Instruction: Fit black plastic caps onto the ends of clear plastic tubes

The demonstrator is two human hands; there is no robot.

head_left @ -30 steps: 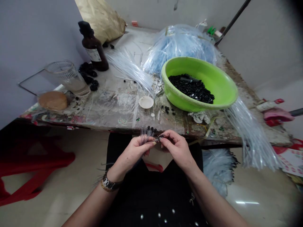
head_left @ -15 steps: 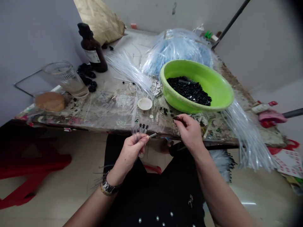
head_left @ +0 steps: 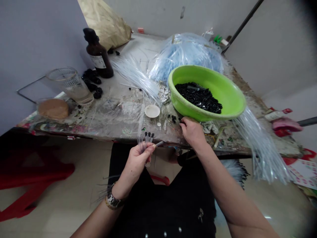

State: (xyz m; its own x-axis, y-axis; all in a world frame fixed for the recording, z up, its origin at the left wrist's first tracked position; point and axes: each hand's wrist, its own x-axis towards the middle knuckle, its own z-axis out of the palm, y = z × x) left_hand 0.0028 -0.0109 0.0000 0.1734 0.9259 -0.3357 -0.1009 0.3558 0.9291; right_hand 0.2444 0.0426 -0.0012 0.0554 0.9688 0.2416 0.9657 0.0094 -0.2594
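In my left hand (head_left: pixel 138 158) is a bunch of thin clear plastic tubes (head_left: pixel 141 144), held in front of the table edge. Several of the tubes end in small black caps (head_left: pixel 149 135) that stick up above my fingers. One tube (head_left: pixel 159 143) points out to the right between thumb and forefinger. My right hand (head_left: pixel 194 134) is closed in a pinch at the table surface, in front of the green basin (head_left: pixel 173 96). A small black piece (head_left: pixel 180 120) shows at its fingertips. Beside it lie several loose black pieces (head_left: pixel 173 118).
The basin holds a heap of black pieces (head_left: pixel 198 99). Bundles of clear tubes (head_left: pixel 188 53) lie behind it and hang over the right edge (head_left: pixel 264 155). A white lid (head_left: pixel 152 111), a glass (head_left: pixel 74 87) and a brown bottle (head_left: pixel 99 59) are on the left.
My right hand has moved slightly left and down onto the table by the loose black pieces. The left hand keeps its hold on the tubes. The view has shifted slightly.
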